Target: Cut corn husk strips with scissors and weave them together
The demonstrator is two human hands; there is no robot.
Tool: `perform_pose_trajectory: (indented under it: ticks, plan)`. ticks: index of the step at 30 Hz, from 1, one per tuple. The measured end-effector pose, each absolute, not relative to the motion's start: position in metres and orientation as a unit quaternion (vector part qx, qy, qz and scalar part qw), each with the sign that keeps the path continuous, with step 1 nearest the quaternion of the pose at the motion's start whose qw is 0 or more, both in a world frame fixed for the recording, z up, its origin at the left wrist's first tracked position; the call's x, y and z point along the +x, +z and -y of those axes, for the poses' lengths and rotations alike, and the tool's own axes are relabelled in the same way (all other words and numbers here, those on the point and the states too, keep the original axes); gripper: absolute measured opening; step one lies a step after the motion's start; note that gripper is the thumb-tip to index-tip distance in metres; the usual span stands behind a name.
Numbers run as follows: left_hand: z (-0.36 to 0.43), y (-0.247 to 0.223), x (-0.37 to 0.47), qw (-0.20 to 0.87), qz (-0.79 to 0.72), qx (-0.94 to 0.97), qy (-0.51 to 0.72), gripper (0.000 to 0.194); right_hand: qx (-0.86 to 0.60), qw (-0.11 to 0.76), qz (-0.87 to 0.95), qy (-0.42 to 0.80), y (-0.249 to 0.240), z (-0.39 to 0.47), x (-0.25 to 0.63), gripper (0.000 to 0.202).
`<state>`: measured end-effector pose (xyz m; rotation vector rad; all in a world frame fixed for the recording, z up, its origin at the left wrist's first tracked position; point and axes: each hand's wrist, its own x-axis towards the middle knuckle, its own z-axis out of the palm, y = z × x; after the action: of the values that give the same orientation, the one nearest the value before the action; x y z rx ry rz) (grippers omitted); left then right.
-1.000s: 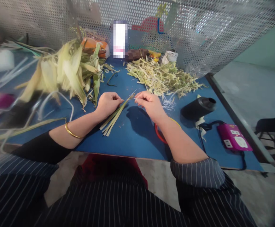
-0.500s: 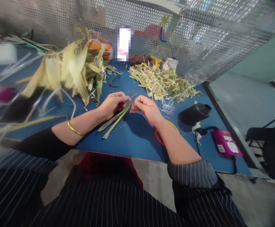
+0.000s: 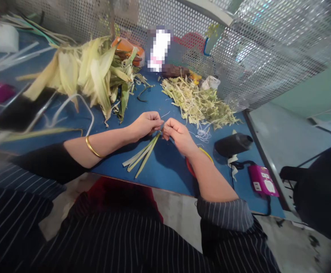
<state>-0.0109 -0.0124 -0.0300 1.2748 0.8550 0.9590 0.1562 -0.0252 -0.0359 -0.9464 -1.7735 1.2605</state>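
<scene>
My left hand and my right hand nearly meet over the blue table, both with fingers pinched. Several narrow green husk strips fan out from between them, down toward the table's front edge. A thin white thread sticks up by my left fingertips, which close on it. What my right fingertips grip is too small to make out. Behind my right wrist lies a loose tangle of white thread.
Large corn husks lie at the back left, shredded husk at the back right. A black cylinder, a purple power block and a red-yellow ring are on the right. Perforated metal mesh stands behind.
The camera view has shifted and tilted. The strips below my hands have spread from a narrow bundle into a wider fan. Both hands remain close together, pinched.
</scene>
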Motion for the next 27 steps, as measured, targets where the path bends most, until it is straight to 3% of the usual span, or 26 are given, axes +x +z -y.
perform_pose_trajectory:
  ticks: [11, 19, 23, 27]
  plan:
    - [0.0078, -0.0370, -0.0158, 0.599, -0.389, 0.570, 0.407, 0.018, -0.419, 0.404, 0.635, 0.509, -0.0373, 0.0251, 0.1533, 0.015]
    - [0.0101, -0.0310, -0.0167, 0.443, -0.405, 0.646, 0.470, 0.019, -0.381, 0.383, 0.643, 0.543, -0.0399, 0.0242, 0.1520, 0.011]
    - [0.0109, -0.0294, -0.0150, 0.480, -0.411, 0.615, 0.472, 0.024, -0.382, 0.408, 0.642, 0.524, -0.0383, 0.0235, 0.1535, 0.011]
    - [0.0129, -0.0279, -0.0168, 0.608, -0.408, 0.580, 0.357, 0.033, -0.385, 0.457, 0.634, 0.490, -0.0343, 0.0229, 0.1551, 0.011]
